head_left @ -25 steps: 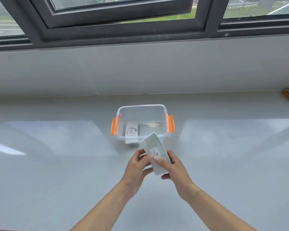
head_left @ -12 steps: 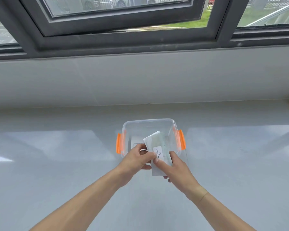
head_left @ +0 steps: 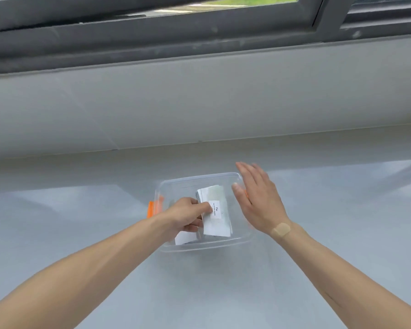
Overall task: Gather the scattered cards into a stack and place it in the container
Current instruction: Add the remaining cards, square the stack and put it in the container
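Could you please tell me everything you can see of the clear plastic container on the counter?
The container is a small rectangular tub of clear plastic with rounded corners, no lid on it, standing upright on the pale grey counter below the window. An orange latch shows on its left end; the right end is hidden behind the open right hand. Inside lies the stack of cards, held by the left hand, which reaches in over the rim. Another white card lies near the front wall.

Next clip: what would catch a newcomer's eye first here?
Centre frame, the clear container with an orange latch sits on the pale grey counter. The left hand holds a stack of cards inside it. The right hand hovers open at the right rim, a plaster on its wrist.
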`<state>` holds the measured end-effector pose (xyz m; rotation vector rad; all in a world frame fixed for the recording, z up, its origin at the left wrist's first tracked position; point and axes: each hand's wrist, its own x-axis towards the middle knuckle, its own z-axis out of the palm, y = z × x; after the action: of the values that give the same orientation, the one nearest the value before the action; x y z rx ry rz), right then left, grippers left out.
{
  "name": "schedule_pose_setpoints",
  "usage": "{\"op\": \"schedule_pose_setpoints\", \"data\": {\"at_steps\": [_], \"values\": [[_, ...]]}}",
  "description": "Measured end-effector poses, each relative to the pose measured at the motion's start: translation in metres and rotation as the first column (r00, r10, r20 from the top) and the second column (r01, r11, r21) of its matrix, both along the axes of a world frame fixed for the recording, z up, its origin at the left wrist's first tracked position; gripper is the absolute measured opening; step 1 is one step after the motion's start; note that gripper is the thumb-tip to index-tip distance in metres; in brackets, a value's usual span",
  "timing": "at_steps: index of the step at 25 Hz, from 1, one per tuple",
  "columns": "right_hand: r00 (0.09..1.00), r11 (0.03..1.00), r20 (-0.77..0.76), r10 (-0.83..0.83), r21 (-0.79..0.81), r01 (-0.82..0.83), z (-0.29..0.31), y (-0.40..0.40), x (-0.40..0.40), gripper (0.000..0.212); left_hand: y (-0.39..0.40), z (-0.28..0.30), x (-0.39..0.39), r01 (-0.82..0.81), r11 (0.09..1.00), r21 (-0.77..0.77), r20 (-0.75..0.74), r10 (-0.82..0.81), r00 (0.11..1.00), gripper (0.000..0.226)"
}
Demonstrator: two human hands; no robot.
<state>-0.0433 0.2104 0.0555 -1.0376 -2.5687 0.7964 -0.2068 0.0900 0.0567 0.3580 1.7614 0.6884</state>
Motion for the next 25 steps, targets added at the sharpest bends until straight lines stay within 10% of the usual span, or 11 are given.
{"op": "schedule_pose_setpoints", "data": {"at_steps": [12, 19, 25], "values": [[0.995, 0.984, -0.026, 0.097, -0.150, -0.100, -0.030, 0.008, -0.009, 0.057, 0.035, -0.055, 0.030, 0.037, 0.996, -0.079, -0.080, -0.043, 0.996, 0.017], [0.996, 0.985, -0.029, 0.079, -0.151, -0.083, -0.031, 0.007, -0.009, 0.056, 0.042, -0.055, 0.041, 0.287, 0.918, -0.274, -0.373, -0.377, 0.848, 0.032], [0.997, 0.986, -0.041, 0.070, -0.149, -0.076, -0.032, 0.006, -0.008, 0.057, 0.039, -0.055, 0.039, 0.215, 0.959, -0.183, -0.434, -0.275, 0.858, 0.016]]}}
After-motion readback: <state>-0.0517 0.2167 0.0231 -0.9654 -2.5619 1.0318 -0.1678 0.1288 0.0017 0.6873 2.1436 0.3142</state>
